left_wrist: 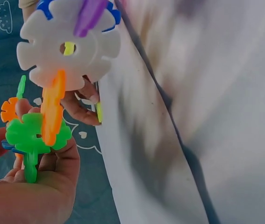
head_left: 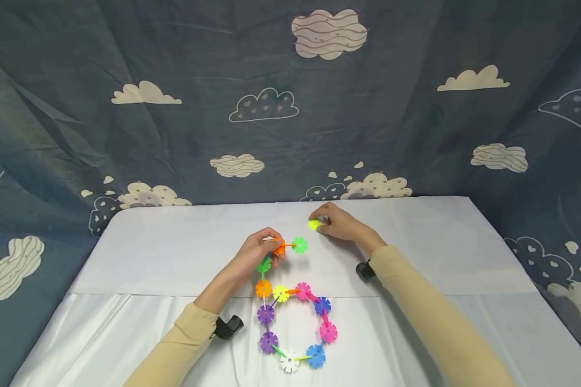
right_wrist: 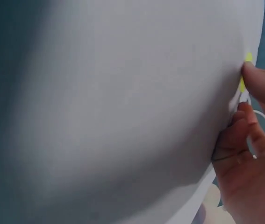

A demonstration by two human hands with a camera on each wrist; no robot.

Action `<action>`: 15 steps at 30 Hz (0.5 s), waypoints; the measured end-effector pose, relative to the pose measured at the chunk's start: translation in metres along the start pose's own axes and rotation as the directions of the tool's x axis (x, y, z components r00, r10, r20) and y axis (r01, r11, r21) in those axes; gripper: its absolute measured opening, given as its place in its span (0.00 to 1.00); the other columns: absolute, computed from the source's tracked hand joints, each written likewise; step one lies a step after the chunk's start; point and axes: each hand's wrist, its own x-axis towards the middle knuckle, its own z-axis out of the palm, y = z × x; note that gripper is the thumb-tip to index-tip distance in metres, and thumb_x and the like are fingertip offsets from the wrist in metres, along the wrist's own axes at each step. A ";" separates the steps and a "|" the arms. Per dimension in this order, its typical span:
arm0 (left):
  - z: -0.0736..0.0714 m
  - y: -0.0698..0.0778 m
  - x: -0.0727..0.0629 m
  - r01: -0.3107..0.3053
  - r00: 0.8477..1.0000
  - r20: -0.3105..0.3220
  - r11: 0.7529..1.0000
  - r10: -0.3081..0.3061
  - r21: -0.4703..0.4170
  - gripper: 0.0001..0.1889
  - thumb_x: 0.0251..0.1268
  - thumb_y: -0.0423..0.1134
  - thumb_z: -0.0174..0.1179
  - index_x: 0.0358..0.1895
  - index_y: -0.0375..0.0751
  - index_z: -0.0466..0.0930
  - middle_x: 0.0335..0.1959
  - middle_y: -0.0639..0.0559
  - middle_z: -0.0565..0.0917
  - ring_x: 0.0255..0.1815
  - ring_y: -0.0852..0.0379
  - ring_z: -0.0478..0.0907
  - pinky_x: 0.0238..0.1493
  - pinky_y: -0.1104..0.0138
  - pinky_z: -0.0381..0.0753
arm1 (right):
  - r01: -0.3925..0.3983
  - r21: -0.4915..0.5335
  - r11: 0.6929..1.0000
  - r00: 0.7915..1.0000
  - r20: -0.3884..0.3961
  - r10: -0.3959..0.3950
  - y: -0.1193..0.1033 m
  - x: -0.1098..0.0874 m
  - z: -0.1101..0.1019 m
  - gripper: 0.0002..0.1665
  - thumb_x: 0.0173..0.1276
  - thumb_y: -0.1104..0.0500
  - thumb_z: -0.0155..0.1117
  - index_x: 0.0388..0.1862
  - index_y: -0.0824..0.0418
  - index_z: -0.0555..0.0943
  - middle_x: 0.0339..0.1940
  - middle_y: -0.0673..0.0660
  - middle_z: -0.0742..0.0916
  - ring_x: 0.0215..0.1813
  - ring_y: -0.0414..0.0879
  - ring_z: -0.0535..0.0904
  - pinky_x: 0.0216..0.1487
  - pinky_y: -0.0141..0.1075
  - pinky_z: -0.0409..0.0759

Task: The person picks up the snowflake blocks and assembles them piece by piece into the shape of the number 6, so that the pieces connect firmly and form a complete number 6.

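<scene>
My left hand (head_left: 254, 252) pinches an orange notched plastic disc (head_left: 279, 246) near the top end of a linked chain of colored discs. Beyond that hand a bright green disc (head_left: 299, 245) sticks out to the right at the chain's end. In the left wrist view, another green disc (left_wrist: 27, 133) sits by the fingers of the left hand (left_wrist: 43, 191). Farther back and to the right, my right hand (head_left: 341, 222) pinches a single yellow disc (head_left: 314, 224) between thumb and fingers. Only slivers of the yellow disc (right_wrist: 242, 85) show past the thumb in the right wrist view.
Below the left hand, linked purple, white, blue, pink and yellow discs form a ring, with a white disc (head_left: 289, 362) at its near side. White cloth (head_left: 416, 322) covers the table. Behind it hangs a dark curtain (head_left: 198, 140) with cloud prints.
</scene>
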 end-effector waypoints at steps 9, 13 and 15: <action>0.001 0.010 -0.002 -0.013 1.000 0.026 1.000 0.013 0.005 0.10 0.72 0.37 0.54 0.47 0.38 0.83 0.31 0.43 0.85 0.25 0.51 0.77 0.40 0.56 0.77 | -0.058 0.096 0.994 0.995 -0.079 0.066 -0.004 -0.007 0.001 0.13 0.63 0.69 0.66 0.45 0.58 0.79 0.36 0.55 0.81 0.40 0.49 0.74 0.43 0.41 0.72; 0.001 0.015 -0.003 0.003 0.998 0.058 1.000 -0.003 -0.006 0.08 0.70 0.37 0.56 0.43 0.35 0.80 0.34 0.42 0.86 0.24 0.53 0.76 0.35 0.61 0.76 | -0.058 0.122 0.991 0.990 -0.118 0.072 -0.013 -0.022 0.001 0.10 0.65 0.67 0.64 0.44 0.56 0.82 0.36 0.53 0.83 0.37 0.47 0.76 0.40 0.39 0.75; 0.000 0.017 -0.003 0.007 0.998 0.064 1.000 -0.007 0.004 0.08 0.69 0.38 0.59 0.40 0.36 0.78 0.35 0.41 0.86 0.23 0.52 0.75 0.32 0.64 0.74 | -0.034 0.159 0.987 0.990 -0.127 0.054 -0.020 -0.031 0.000 0.10 0.66 0.66 0.63 0.45 0.57 0.82 0.36 0.54 0.83 0.35 0.47 0.77 0.36 0.39 0.77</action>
